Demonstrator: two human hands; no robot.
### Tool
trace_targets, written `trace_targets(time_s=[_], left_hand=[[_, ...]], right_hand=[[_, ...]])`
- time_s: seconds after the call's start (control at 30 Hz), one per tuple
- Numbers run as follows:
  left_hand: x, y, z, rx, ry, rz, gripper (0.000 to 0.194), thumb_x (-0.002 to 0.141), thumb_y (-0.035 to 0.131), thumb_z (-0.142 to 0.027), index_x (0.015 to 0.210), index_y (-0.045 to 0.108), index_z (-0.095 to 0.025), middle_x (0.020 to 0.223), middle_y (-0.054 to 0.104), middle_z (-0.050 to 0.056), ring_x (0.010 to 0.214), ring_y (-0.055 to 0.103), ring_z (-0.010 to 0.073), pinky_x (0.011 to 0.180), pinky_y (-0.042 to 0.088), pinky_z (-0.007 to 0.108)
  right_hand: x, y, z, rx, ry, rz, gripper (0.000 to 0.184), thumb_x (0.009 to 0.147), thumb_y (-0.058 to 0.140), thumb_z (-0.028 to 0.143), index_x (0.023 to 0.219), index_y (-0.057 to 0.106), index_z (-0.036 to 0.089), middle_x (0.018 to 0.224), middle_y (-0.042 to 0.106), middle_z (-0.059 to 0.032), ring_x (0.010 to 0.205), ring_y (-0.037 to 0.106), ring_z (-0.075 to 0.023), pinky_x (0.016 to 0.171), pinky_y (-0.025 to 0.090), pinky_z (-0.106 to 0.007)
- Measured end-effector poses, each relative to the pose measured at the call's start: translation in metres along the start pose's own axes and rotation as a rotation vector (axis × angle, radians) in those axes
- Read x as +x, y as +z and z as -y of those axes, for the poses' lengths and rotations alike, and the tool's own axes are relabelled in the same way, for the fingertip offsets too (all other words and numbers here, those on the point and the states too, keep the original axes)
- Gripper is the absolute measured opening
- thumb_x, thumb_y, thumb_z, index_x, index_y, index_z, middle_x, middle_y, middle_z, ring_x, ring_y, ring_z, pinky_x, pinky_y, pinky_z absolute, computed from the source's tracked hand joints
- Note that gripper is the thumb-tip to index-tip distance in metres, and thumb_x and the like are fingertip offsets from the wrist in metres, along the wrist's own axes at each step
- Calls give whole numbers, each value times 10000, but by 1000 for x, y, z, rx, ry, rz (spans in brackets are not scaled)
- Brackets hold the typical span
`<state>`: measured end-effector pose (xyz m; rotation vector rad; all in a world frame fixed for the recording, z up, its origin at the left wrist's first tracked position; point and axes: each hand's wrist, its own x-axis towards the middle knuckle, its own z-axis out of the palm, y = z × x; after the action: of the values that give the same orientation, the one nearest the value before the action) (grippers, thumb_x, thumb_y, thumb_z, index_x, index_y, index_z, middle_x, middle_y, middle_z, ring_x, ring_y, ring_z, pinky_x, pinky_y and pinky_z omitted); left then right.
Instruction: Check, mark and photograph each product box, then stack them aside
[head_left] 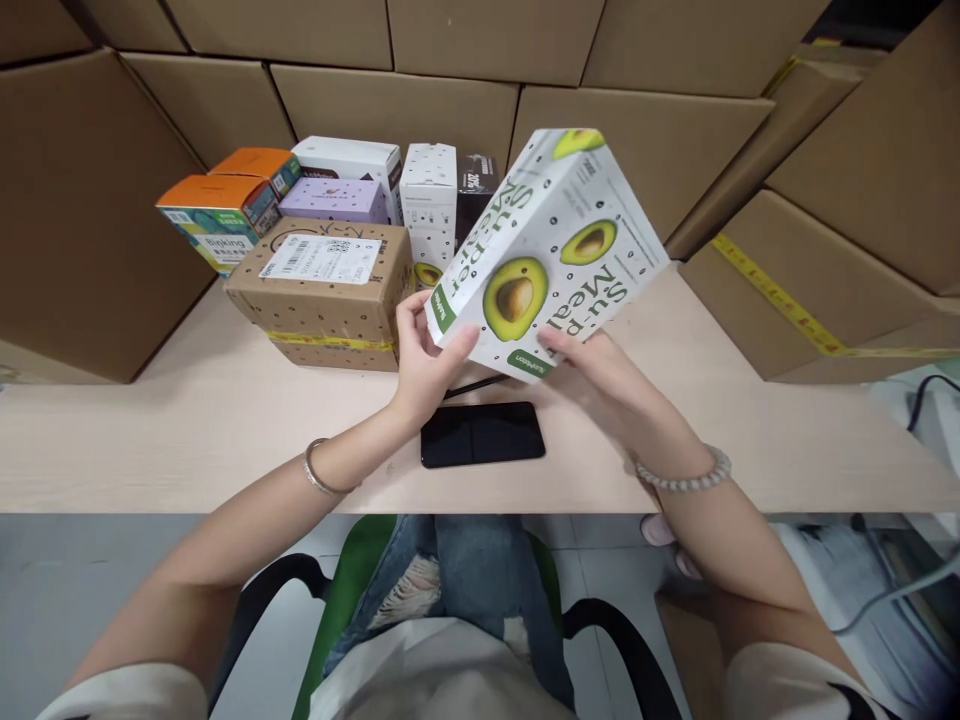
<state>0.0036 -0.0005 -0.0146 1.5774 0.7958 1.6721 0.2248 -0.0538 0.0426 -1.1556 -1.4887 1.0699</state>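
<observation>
The left forearm (277,515) and right forearm (727,535) converge forward. The left hand (426,355) and right hand (596,362) grip, thumbs (459,345) uppermost.

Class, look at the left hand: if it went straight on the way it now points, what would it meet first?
Most likely the white Su-per Meal box, which the left hand already grips near its lower left corner; what lies beyond is hard to judge, as depth is unclear.
</observation>
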Motion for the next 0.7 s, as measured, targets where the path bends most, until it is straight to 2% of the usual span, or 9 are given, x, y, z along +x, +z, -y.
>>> trace_targets(time_s=[0.07, 0.13, 0.2, 0.27, 0.33, 0.47, 0.53, 0.6, 0.7], left_hand=[[1, 0, 5, -69, -98, 28, 708, 837, 749, -787, 1251, 421, -314, 1271, 616, 56, 1176, 693, 216, 956, 617, 351], [2, 2, 9, -125, -163, 83, 695, 856, 730, -775, 1286, 418, -327, 1289, 625, 64, 1144, 711, 219, 866, 637, 340], [4, 3, 12, -178, -196, 136, 691, 893, 678, -770, 1361, 402, -343, 1341, 617, 88, 1131, 735, 233, 832, 648, 359], [7, 4, 15, -204, -210, 144, 687, 918, 618, -783, 1404, 405, -346, 1366, 602, 104, 1134, 752, 244, 857, 651, 384], [8, 4, 17, -179, -219, 136, 673, 928, 587, -793, 1398, 431, -337, 1331, 602, 99, 1120, 760, 235, 865, 646, 373], [7, 2, 20, -54, -202, 175, 607, 982, 515, -759, 1380, 452, -305, 1251, 622, 85, 1096, 739, 205, 879, 629, 356], [6, 2, 19, -31, -191, 185, 589, 990, 511, -746, 1358, 467, -288, 1225, 637, 86, 1076, 730, 202, 883, 624, 365], [4, 2, 16, -37, -197, 193, 572, 988, 526, -734, 1327, 496, -275, 1204, 650, 86, 1054, 724, 204, 877, 618, 371], [2, 3, 9, -40, -214, 222, 551, 990, 537, -715, 1298, 525, -258, 1174, 663, 83, 1031, 713, 200, 891, 602, 377]], right_hand=[[3, 3, 0, 210, 88, -113, 460, 800, 823, 591, 1123, 710, 282, 1105, 790, -20, 863, 731, -197, 724, 656, -330], [5, 9, -1, 305, 139, -215, 417, 719, 855, 564, 944, 680, 260, 795, 697, 28, 532, 506, -109, 435, 469, -252], [8, 13, -3, 357, 156, -327, 409, 710, 818, 593, 828, 615, 258, 612, 524, 61, 446, 284, -85, 341, 270, -256], [14, 9, -8, 380, 139, -461, 431, 762, 727, 666, 868, 610, 264, 614, 515, 45, 453, 265, -101, 342, 250, -282], [23, -6, -20, 360, 107, -573, 514, 808, 636, 732, 1023, 643, 265, 746, 642, -8, 486, 365, -130, 373, 361, -318], [47, -56, -58, 298, 170, -539, 580, 804, 611, 760, 1084, 671, 256, 864, 715, -70, 617, 553, -191, 583, 600, -398], [56, -74, -75, 261, 190, -496, 620, 800, 591, 789, 1091, 663, 247, 858, 708, -74, 700, 605, -213, 689, 641, -415], [61, -80, -84, 257, 217, -487, 620, 798, 602, 780, 1092, 651, 236, 872, 703, -75, 762, 637, -220, 726, 657, -411], [59, -72, -81, 308, 270, -489, 575, 854, 573, 734, 1131, 634, 234, 966, 723, -83, 898, 707, -241, 747, 675, -404]])
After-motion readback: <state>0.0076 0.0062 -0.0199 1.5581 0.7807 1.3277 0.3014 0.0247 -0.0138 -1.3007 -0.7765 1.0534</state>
